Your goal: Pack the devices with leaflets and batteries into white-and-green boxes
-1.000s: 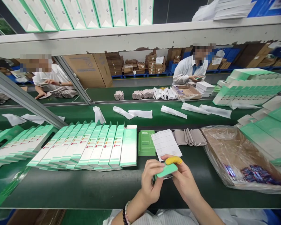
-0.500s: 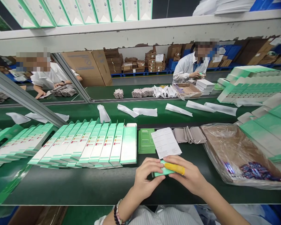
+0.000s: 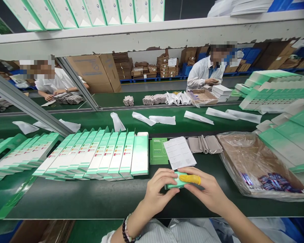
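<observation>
A small green-and-white carton [image 3: 177, 182] is held low over the dark green bench, between both hands. My left hand [image 3: 160, 188] grips its left side, thumb in front and fingers over the top. On the other side, my right hand [image 3: 205, 187] closes on it, its index finger in a yellow finger cot resting on top. Much of the carton is hidden by the fingers. Just beyond lie printed white sheets [image 3: 180, 153] and green leaflets [image 3: 159, 152]. Folded grey pouches [image 3: 205, 144] sit to the right of the sheets.
Leaning green-and-white boxes [image 3: 101, 153] line the left side. At right stands a plastic-lined cardboard tray [image 3: 245, 158] holding small blue-purple packets [image 3: 276, 182]. White sleeves [image 3: 162, 120] lie on the green conveyor belt [image 3: 96, 118] behind. Two people sit across it. A shelf beam [image 3: 152, 37] crosses overhead.
White sleeves on the belt have shifted right. Both hands keep hold of the carton, almost in place. The person at far left has drawn an outstretched hand in.
</observation>
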Tool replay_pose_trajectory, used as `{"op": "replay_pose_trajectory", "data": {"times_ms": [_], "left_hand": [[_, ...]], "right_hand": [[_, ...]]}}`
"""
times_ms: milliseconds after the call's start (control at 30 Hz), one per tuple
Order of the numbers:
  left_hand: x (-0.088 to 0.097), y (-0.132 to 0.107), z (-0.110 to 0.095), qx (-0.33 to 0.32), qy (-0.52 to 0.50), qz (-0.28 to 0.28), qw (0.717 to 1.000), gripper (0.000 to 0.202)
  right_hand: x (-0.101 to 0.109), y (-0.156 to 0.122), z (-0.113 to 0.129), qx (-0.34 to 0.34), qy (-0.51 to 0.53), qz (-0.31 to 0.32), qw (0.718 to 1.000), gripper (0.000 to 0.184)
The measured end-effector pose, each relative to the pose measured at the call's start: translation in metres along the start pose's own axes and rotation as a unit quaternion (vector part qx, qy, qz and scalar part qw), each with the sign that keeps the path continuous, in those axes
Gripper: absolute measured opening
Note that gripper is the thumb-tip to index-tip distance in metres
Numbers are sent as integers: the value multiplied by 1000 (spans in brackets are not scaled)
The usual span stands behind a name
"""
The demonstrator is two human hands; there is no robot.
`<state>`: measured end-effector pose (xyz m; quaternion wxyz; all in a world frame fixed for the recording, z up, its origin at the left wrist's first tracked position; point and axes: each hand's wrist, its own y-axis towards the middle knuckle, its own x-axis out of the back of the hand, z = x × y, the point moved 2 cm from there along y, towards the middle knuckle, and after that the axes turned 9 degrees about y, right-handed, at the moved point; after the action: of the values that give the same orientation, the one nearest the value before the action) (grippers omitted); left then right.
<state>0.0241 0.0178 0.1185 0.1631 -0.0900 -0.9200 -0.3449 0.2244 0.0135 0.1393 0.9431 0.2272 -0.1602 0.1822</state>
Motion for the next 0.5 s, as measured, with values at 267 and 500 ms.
{"op": "replay_pose_trajectory", "data": {"times_ms": [267,500], "left_hand": [[-1,-5,2,-138,106,7,985,25],[-6,-4,9,-152,131,-28,979,28]], "right_hand": [[0,-5,1,30,-37,10,999,45],[-8,-4,-2,34,-8,-41,999,44]]}}
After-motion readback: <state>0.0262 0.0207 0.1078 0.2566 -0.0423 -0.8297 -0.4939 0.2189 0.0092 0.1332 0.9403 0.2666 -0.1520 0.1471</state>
